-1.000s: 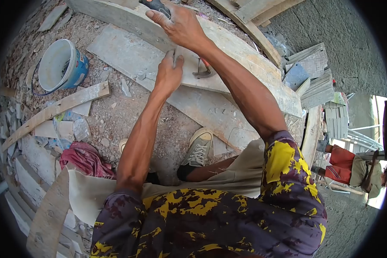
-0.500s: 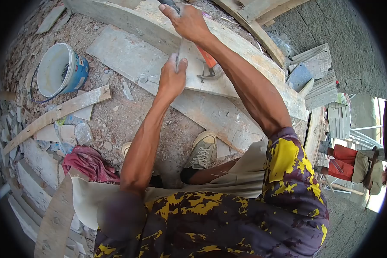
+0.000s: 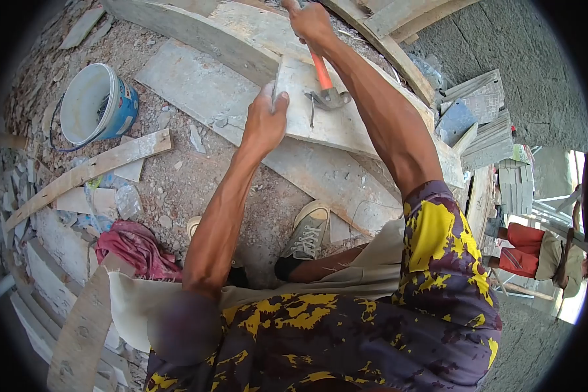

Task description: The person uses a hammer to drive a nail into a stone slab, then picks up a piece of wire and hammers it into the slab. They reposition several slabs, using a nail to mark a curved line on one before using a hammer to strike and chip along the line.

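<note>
My right hand, at the top of the view, is closed round the handle of a claw hammer with an orange shaft. The hammer's metal head lies low over a pale wooden board. Its claw is right at a nail, which overlaps the board's face near the left end. My left hand grips that left end of the board, thumb on the near side and fingers pressed along the end edge. The hammer's upper grip is hidden by my right hand.
Long planks lie beneath and behind the board. A white and blue bucket stands on rubble at left, near a narrow wood strip and a pink cloth. Tiles are stacked at right. A person in red shorts stands far right.
My right hand has moved right and slightly up with the hammer, whose handle now tilts the other way. The hammer head has shifted up and right. My left hand stays on the board's end.
</note>
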The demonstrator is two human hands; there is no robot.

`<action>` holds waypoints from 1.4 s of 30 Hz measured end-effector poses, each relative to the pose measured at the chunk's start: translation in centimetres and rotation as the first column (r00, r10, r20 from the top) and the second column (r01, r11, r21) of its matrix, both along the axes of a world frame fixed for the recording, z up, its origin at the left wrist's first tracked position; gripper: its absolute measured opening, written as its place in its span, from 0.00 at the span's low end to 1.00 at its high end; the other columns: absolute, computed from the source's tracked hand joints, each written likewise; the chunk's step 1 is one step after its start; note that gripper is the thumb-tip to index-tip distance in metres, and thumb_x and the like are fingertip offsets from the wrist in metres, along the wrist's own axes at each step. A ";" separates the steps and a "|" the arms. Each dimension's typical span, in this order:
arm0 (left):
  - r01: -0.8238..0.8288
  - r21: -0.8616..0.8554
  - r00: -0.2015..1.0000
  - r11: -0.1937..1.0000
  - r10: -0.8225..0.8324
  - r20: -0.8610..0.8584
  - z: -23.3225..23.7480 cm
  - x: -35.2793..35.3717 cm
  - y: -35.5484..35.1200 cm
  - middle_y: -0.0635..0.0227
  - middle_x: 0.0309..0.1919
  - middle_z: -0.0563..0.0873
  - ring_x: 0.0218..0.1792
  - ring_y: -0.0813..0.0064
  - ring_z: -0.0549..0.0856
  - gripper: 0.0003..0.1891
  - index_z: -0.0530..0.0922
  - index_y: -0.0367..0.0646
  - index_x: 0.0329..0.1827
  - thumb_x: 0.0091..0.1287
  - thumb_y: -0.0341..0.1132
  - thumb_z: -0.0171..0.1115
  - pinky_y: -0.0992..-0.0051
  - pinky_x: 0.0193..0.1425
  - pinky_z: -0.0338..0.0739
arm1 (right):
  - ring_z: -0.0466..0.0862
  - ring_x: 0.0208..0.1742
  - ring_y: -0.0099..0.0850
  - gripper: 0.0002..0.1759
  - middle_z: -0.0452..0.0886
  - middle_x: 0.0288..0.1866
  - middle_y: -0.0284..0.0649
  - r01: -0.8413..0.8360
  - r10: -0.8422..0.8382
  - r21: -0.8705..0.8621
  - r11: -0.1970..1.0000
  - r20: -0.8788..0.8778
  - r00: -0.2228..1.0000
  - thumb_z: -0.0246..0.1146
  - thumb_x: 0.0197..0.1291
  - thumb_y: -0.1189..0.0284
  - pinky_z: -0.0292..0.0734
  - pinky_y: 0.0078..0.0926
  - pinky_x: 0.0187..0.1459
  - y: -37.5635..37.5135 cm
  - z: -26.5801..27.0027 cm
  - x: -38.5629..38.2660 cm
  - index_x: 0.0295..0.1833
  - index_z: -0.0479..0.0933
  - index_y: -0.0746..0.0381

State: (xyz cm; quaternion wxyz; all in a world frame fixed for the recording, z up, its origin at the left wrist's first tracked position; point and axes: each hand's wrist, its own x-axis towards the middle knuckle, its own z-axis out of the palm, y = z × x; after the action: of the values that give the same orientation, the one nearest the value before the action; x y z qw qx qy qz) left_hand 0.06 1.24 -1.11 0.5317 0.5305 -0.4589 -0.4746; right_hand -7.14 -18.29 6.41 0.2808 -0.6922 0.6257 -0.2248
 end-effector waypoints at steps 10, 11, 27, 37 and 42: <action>0.023 0.175 0.996 0.984 -0.007 -0.092 0.4 -0.2 -0.9 0.39 0.52 0.82 0.56 0.46 0.81 0.22 0.70 0.28 0.63 0.72 0.36 0.49 0.61 0.61 0.71 | 0.77 0.19 0.31 0.27 0.70 0.20 0.36 -0.288 0.292 -0.052 0.956 0.070 0.954 0.57 0.68 0.49 0.76 0.32 0.22 9.3 7.5 0.2 0.36 0.70 0.66; 0.024 0.175 0.995 0.984 -0.007 -0.101 0.8 -0.1 -1.1 0.39 0.52 0.82 0.56 0.46 0.81 0.22 0.70 0.28 0.63 0.72 0.36 0.49 0.61 0.61 0.71 | 0.77 0.20 0.30 0.26 0.72 0.21 0.36 -0.336 0.338 -0.030 0.941 0.092 0.937 0.57 0.69 0.50 0.77 0.30 0.23 9.9 8.4 -0.1 0.36 0.70 0.65; 0.129 0.394 0.961 0.910 -0.016 -0.277 0.3 0.1 -1.5 0.50 0.47 0.82 0.40 0.68 0.80 0.27 0.69 0.28 0.63 0.71 0.44 0.51 0.70 0.40 0.71 | 0.73 0.19 0.27 0.27 0.68 0.20 0.32 -0.163 0.153 0.088 0.983 0.108 0.982 0.55 0.69 0.48 0.76 0.29 0.20 9.6 6.9 -1.4 0.34 0.68 0.64; 0.099 0.326 0.970 0.940 -0.017 -0.244 2.3 0.0 -0.9 0.52 0.52 0.82 0.53 0.66 0.80 0.25 0.71 0.27 0.61 0.71 0.42 0.52 0.70 0.59 0.70 | 0.80 0.18 0.39 0.17 0.72 0.18 0.43 -0.317 0.178 -0.765 0.560 -0.263 0.948 0.57 0.68 0.64 0.69 0.43 0.19 7.9 2.8 -0.5 0.37 0.72 0.70; 0.130 0.223 0.955 0.966 -0.062 -0.291 0.8 0.0 -0.8 0.51 0.50 0.82 0.50 0.67 0.80 0.24 0.71 0.26 0.60 0.73 0.41 0.51 0.70 0.58 0.71 | 0.67 0.16 0.22 0.19 0.69 0.20 0.34 0.233 -0.341 0.257 0.938 0.561 0.754 0.61 0.68 0.57 0.62 0.22 0.16 4.4 1.2 -7.8 0.35 0.69 0.61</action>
State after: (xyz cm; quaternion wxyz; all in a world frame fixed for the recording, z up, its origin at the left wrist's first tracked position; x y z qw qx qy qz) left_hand 0.09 0.46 -0.27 0.4998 0.4947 -0.3431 -0.6227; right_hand -14.95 -13.89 7.64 0.4836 -0.4543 0.6209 -0.4173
